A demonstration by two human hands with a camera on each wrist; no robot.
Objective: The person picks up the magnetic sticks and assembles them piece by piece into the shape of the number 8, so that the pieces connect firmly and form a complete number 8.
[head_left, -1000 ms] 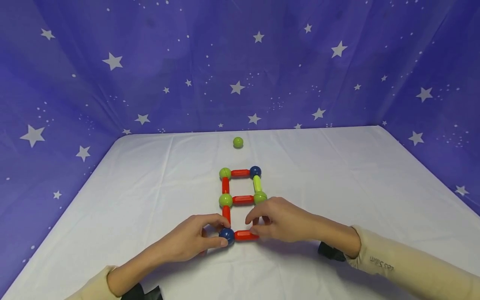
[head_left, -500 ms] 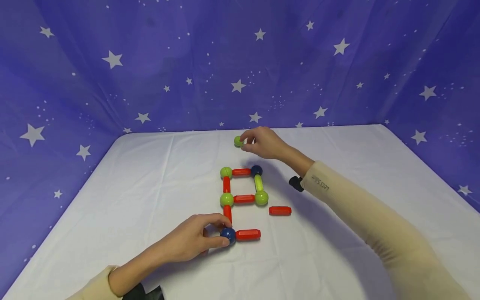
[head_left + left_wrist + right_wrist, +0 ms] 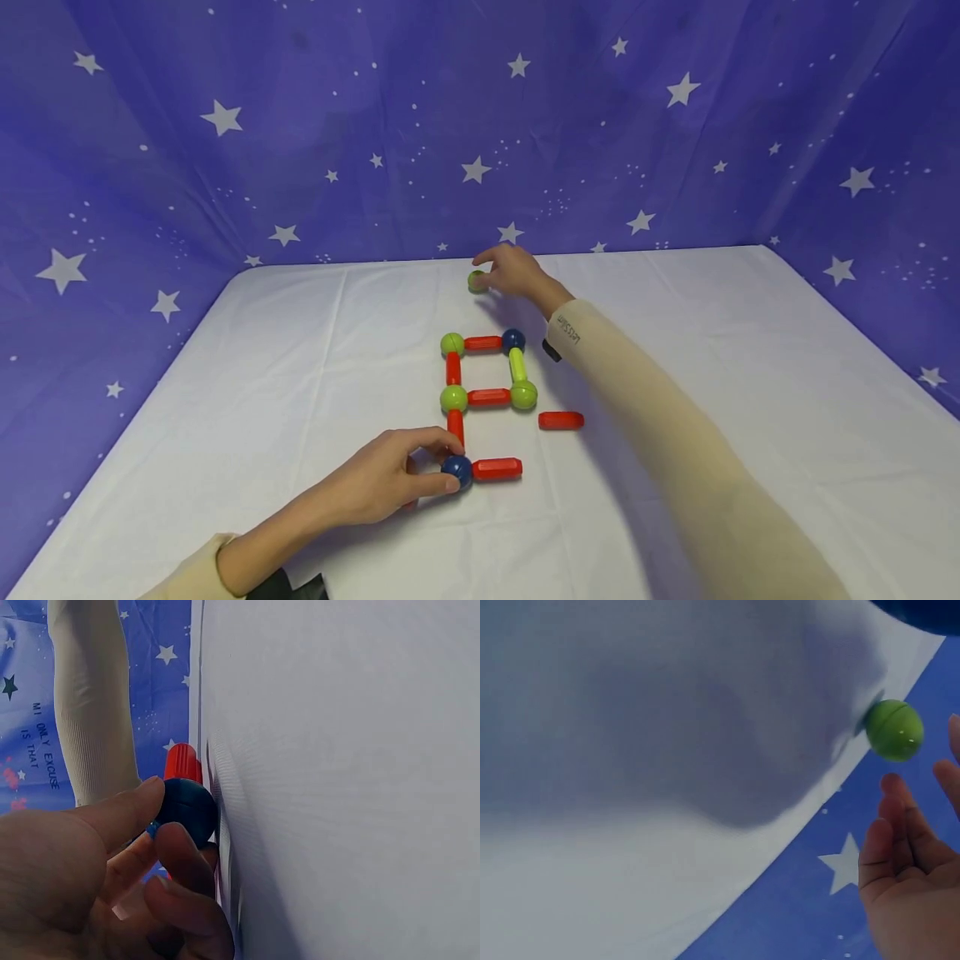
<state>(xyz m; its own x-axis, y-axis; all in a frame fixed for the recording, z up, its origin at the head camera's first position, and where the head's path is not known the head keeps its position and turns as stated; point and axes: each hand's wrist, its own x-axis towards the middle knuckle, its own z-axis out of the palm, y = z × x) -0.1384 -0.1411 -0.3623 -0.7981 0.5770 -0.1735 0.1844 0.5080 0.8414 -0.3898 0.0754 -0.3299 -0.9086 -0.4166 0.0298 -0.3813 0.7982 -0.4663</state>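
My left hand (image 3: 382,477) pinches a dark blue ball (image 3: 457,472) between thumb and fingers at the near left corner of a ball-and-rod figure; the left wrist view shows the blue ball (image 3: 187,810) with a red rod (image 3: 180,760) behind it. Red rods (image 3: 488,397), a yellow-green rod (image 3: 517,365) and green balls (image 3: 453,398) form a square beyond it, with a second blue ball (image 3: 513,340) at its far right. At the table's far side, my right hand (image 3: 512,271) is at a loose green ball (image 3: 476,281). In the right wrist view, spread fingers stand beside that green ball (image 3: 895,730).
A loose red rod (image 3: 561,421) lies right of the figure. Another red rod (image 3: 497,469) points rightward from the held blue ball. White cloth (image 3: 337,333) covers the table, and a purple star-printed curtain (image 3: 420,125) rises behind its far edge.
My right hand has left the figure's near right side and reached out to the far green ball, uncovering the loose red rod. The left hand keeps its hold on the blue ball.
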